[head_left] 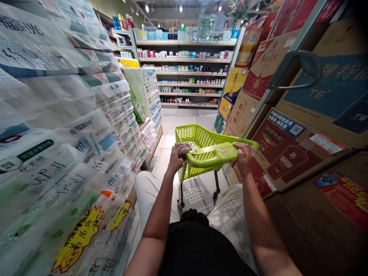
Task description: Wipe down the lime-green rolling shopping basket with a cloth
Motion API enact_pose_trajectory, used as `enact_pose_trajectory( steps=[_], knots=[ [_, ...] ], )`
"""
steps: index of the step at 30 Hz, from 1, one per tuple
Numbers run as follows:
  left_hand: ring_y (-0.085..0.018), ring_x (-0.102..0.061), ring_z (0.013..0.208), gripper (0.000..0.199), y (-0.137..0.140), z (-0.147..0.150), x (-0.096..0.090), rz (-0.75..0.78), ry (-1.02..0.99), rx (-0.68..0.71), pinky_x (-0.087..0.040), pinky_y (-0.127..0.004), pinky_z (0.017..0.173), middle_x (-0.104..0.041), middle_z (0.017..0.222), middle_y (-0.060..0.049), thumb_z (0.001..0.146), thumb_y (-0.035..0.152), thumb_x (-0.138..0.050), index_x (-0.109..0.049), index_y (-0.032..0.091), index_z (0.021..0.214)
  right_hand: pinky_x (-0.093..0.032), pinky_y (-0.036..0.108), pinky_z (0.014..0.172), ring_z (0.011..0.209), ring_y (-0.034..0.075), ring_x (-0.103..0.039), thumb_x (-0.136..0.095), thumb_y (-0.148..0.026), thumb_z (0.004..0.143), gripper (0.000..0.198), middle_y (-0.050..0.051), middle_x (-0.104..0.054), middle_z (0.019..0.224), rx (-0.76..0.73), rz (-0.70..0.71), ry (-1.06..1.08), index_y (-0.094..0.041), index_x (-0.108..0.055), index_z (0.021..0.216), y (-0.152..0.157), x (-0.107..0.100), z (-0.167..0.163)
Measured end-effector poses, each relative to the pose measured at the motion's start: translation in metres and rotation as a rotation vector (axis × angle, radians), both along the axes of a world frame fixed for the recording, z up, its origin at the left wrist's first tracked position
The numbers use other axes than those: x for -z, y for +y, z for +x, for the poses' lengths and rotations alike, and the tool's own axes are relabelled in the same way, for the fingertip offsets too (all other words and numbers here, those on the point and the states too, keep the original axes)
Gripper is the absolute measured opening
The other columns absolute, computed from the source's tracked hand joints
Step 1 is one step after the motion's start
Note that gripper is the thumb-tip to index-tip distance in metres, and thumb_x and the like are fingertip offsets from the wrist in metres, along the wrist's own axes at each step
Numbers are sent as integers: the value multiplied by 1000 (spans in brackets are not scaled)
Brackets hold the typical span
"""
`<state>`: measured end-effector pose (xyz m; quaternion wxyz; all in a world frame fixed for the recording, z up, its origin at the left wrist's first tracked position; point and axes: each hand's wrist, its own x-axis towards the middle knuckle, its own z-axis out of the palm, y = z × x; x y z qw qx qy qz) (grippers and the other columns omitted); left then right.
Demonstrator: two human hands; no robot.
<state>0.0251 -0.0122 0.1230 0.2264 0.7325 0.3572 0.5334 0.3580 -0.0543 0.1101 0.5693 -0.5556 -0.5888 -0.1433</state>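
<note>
A lime-green plastic shopping cart [211, 161] stands in front of my body, its mesh basket toward the shelves and its dark legs on small wheels. My left hand [177, 155] is closed around the left side of the cart's handle. Something greyish-pink, like crumpled cloth, shows at those fingers; I cannot make out what it is. At the handle's right side, my right hand [244, 156] is closed with the thumb on top. A flat green panel spans the handle between the two hands.
Stacked tissue packs [86, 134] line the left side, with yellow price signs [79, 239]. Stacked liquor cartons [290, 145] rise close on the right, beside a grey hanging handle-like loop [297, 71]. Tiled floor [169, 120] leads to shelves [184, 59] of small boxed goods.
</note>
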Motion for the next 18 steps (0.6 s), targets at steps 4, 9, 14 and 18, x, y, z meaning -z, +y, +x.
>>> enact_pose_trajectory(
  steps=[4, 9, 14, 18],
  knots=[
    [-27, -59, 121, 56, -19, 7, 3, 77, 40, 36, -48, -51, 113, -67, 119, -8, 73, -5, -51, -78, 26, 110, -41, 51, 105, 103, 26, -64, -37, -27, 90, 42, 8, -77, 107, 36, 31, 43, -21, -77, 98, 0, 2, -2],
    [-27, -58, 124, 51, -24, 17, 24, 181, -137, -101, -47, -49, 114, -62, 125, -10, 80, -1, -52, -72, 24, 120, -38, 57, 113, 114, 28, -62, -34, -25, 94, 40, 13, -73, 115, 142, 93, 131, -19, -73, 104, -15, 2, -28],
    [-27, -55, 126, 45, -16, 38, 81, 228, -276, -344, -44, -49, 115, -58, 128, -12, 89, 9, -52, -65, 24, 130, -31, 56, 121, 127, 27, -60, -45, -21, 95, 32, 10, -72, 124, 14, 78, -193, -22, -70, 114, -45, 4, -94],
    [-27, -56, 123, 39, -18, 47, 125, 108, -328, -462, -46, -49, 113, -58, 125, -12, 91, 14, -55, -63, 22, 129, -34, 49, 118, 121, 23, -64, -44, -17, 96, 28, 6, -74, 111, -106, 87, -238, -22, -68, 111, -50, 4, -121]
  ],
)
